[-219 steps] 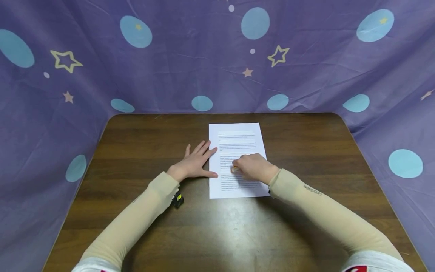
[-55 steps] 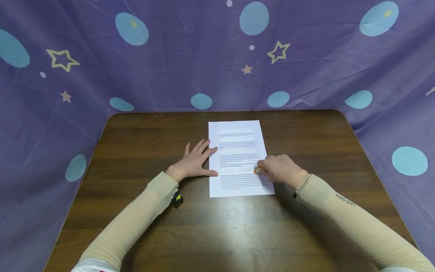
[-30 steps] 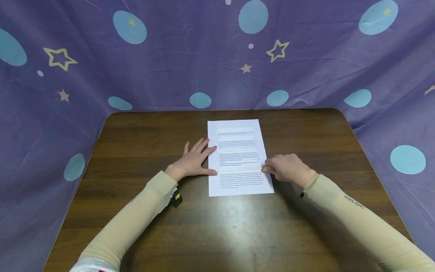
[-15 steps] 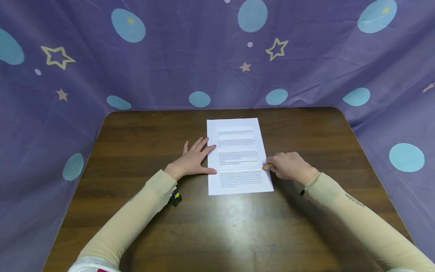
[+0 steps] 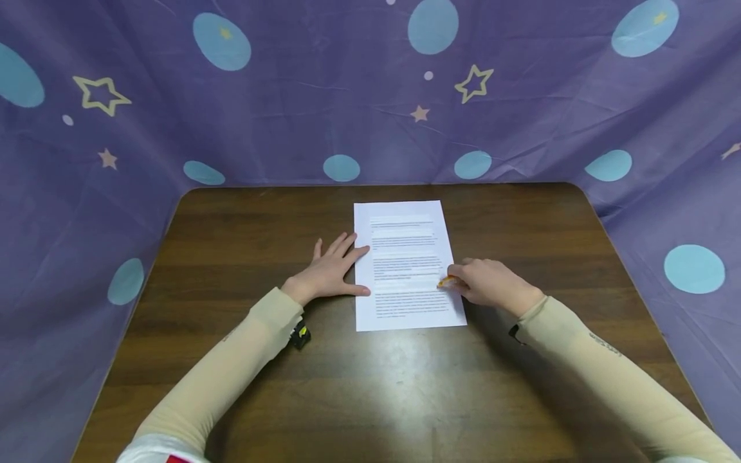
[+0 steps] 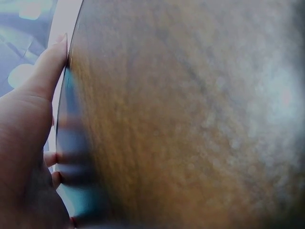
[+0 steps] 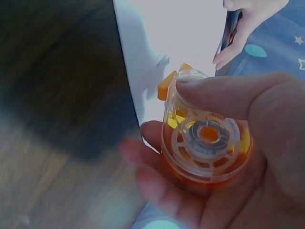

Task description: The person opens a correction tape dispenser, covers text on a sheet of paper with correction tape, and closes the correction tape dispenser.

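Note:
A printed sheet of white paper (image 5: pixel 405 315) lies flat on the wooden table, with several blank white bands between its lines of text. My left hand (image 5: pixel 327 273) is spread along the sheet's left edge, fingertips and thumb resting on the paper. At the right edge, my right hand (image 5: pixel 494 283) grips a correction tape dispenser (image 7: pixel 207 138) between thumb and fingers. Its case is clear and rounded, with an orange spool hub and an orange tip. In the head view the hand hides most of the dispenser; its tip is over the paper, and contact cannot be told.
The brown table (image 5: pixel 260 225) extends around the sheet on all sides. Behind it and at both sides hangs a purple curtain (image 5: pixel 370 96) with stars and blue ovals. A small black device (image 5: pixel 300 335) sits at the left wrist.
My right hand moved rightward across the sheet to its right edge, and a white band now shows along that path. Lately the dispenser's tip shifted slightly left. The left hand stayed put.

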The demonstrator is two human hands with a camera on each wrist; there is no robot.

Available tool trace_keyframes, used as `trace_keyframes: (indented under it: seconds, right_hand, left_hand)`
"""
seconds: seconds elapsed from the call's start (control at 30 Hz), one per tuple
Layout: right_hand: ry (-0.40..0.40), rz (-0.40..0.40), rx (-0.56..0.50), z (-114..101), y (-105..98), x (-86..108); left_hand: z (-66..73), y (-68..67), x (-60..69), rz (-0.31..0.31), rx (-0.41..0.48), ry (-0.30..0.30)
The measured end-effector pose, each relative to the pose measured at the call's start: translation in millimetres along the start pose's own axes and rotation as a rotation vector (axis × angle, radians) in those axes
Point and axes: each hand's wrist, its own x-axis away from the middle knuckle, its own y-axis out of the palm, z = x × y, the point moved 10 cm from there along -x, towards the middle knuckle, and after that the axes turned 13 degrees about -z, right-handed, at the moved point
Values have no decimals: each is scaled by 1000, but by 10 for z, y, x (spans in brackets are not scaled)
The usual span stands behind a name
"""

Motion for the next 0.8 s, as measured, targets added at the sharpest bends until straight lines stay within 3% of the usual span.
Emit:
trace_keyframes:
  seconds: [0.17, 0.33, 0.8]
  right_hand:
    - [-65, -72, -23, -152, 100, -75]
    - [-104, -80, -46, -304, 164, -107]
    - [-262, 19, -19, -681, 162, -113]
  left_hand:
    - [9, -8, 5, 7, 1, 4]
    - [1, 4, 28, 13, 2, -1]
    - [-21, 15, -6, 17, 4, 3]
